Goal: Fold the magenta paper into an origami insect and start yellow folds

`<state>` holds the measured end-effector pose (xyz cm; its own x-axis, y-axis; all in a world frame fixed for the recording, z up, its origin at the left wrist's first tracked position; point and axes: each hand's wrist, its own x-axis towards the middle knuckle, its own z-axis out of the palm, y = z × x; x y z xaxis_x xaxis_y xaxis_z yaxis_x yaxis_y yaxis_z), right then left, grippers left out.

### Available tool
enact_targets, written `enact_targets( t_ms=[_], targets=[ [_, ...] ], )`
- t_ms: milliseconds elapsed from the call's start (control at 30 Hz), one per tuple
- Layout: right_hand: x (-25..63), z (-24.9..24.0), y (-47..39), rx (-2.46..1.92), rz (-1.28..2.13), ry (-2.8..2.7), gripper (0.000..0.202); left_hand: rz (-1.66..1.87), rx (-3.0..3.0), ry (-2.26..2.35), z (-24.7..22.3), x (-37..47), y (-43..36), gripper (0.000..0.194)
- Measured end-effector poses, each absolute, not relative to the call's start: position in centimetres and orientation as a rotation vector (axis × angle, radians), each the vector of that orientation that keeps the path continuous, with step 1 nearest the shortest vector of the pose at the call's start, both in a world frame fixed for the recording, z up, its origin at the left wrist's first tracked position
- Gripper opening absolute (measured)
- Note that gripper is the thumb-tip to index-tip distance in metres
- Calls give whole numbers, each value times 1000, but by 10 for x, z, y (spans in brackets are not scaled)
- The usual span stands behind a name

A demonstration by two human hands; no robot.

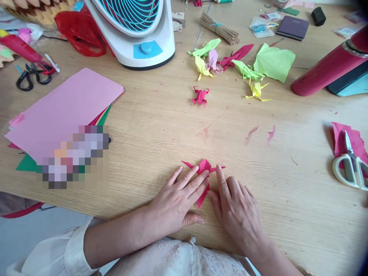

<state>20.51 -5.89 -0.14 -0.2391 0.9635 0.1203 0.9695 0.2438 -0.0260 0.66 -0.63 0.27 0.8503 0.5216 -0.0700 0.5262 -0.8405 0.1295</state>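
Note:
A folded red paper piece lies on the wooden table near its front edge, with thin points out to both sides and a wider tail toward me. My left hand rests flat across it, fingers spread, covering part of its middle. The index finger of my right hand is stretched out and touches the right thin point; its other fingers are bent. Farther back sit a small red paper frog and a yellow one.
Stacked coloured paper lies left, below black-handled scissors. A white fan stands behind. Folded green paper is at the back. Right are a red bottle, white-handled scissors and red scrap paper.

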Motion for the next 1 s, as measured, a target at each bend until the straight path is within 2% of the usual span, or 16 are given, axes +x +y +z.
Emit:
enact_targets(
  t_ms=[267, 767, 1000],
  targets=[
    [203, 1, -58, -1797, 44, -2442, 55, -41, 2887, 871, 1, 7, -9, 92],
    [213, 1, -56, -2067, -230, -2309, 59, -53, 2867, 884, 0, 6, -10, 91],
    [211, 3, -54, -1845, -26, -2386, 54, -9, 2818, 864, -2, 6, -10, 90]
  ],
)
